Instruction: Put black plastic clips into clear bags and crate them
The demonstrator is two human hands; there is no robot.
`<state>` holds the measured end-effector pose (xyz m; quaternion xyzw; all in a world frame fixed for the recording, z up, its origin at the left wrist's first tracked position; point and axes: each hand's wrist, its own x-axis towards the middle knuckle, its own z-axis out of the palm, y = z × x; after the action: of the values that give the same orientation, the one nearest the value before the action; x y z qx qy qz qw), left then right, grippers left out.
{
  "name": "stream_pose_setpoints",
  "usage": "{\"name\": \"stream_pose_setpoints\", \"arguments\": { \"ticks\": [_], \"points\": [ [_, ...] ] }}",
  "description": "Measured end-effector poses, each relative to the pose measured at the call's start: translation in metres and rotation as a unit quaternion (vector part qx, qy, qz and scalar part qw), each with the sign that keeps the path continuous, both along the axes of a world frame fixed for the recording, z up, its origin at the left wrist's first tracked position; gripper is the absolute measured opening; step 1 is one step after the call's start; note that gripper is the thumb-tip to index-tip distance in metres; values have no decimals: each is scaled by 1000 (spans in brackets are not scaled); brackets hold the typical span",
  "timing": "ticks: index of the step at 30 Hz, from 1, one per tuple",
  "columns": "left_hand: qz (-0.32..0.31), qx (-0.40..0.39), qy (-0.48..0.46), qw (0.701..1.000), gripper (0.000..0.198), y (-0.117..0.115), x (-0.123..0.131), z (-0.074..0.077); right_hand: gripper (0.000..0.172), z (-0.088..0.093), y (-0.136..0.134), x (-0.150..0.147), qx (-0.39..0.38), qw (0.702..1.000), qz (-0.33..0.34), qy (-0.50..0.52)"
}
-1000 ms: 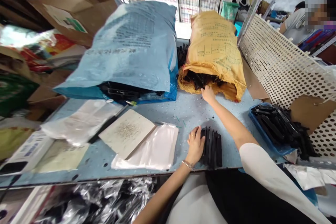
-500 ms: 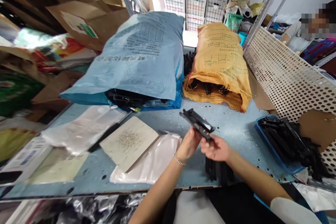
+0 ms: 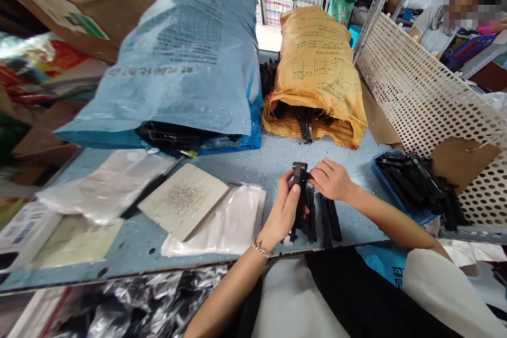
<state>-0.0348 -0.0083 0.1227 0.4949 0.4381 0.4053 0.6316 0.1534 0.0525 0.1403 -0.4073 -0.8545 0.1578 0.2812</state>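
Observation:
My left hand (image 3: 280, 212) is wrapped round a long black plastic part (image 3: 300, 175) and holds it nearly upright over the table's front. With fingers pinched, my right hand (image 3: 332, 179) grips a small dark piece at the upper right side of this part. Whether that piece is joined to it I cannot tell. Below and beside my hands, several slim black parts (image 3: 330, 220) lie on the blue table. A stack of clear plastic bags (image 3: 241, 222) is to the left of my left hand, partly under a square board (image 3: 184, 200) with dark specks.
Behind my hands stand a large blue sack (image 3: 186, 63) and an orange woven sack (image 3: 320, 58), both with black parts in their mouths. At right, a blue basket (image 3: 380, 179) of black parts sits before a perforated white panel (image 3: 428, 84). A person (image 3: 431, 31) is beyond it.
The long black part has turned from slanted to nearly upright in my left hand. My right hand has moved up to its upper right side. The view has shifted.

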Motion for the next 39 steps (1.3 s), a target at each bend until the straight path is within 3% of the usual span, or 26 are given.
{"name": "stream_pose_setpoints", "arguments": {
  "ticks": [2, 4, 7, 9, 11, 13, 15, 17, 20, 22, 25, 27, 30, 33, 35, 37, 39],
  "points": [
    [20, 33, 57, 998, 71, -5, -1, -2, 44, -7, -5, -13, -107, 990, -14, 95],
    [59, 91, 130, 986, 78, -8, -4, -7, 54, -14, -13, -23, -222, 957, -37, 181],
    [64, 105, 131, 984, 75, -8, -10, -12, 60, -15, -20, -27, -332, 922, -17, 200],
    [31, 49, 61, 996, 67, -5, -14, -9, 55, -8, -18, -20, -277, 949, -10, 150],
    [2, -8, -1, 1000, 64, -3, -16, -3, 45, 1, -11, -9, -121, 991, -8, 60],
    [-13, -36, -29, 999, 63, -2, -16, 5, 37, 8, -4, 2, -3, 999, 25, -30],
    [-29, -47, -28, 998, 61, -5, -15, 9, 37, 11, 1, 10, 33, 994, 67, -84],
    [-37, -45, -6, 998, 60, -9, -12, 10, 39, 8, 0, 11, 7, 993, 85, -80],
    [-21, 3, 33, 999, 60, -15, -8, 4, 47, -5, -12, 0, -127, 990, 47, 37],
    [12, 63, 74, 995, 63, -17, -7, -2, 52, -13, -23, -10, -223, 968, 13, 113],
    [27, 100, 107, 989, 66, -15, -11, -8, 54, -14, -31, -17, -339, 932, 23, 130],
    [7, 64, 74, 995, 63, -13, -14, -9, 49, -7, -28, -12, -316, 943, 16, 106],
    [-14, 1, 10, 1000, 58, -10, -15, -7, 36, 4, -17, -2, -112, 994, 0, 12],
    [-10, -19, -18, 1000, 55, -9, -9, -4, 37, 4, -9, 0, -17, 998, 29, -56],
    [13, -19, -23, 999, 56, -6, -6, -6, 41, -1, -8, -4, -66, 998, 4, -22],
    [39, -23, -31, 999, 59, 0, -6, -9, 47, -8, -13, -9, -163, 986, -30, 27],
    [63, -33, -40, 997, 57, 6, -10, -11, 50, -12, -23, -14, -211, 977, -16, 28]
  ]
}}
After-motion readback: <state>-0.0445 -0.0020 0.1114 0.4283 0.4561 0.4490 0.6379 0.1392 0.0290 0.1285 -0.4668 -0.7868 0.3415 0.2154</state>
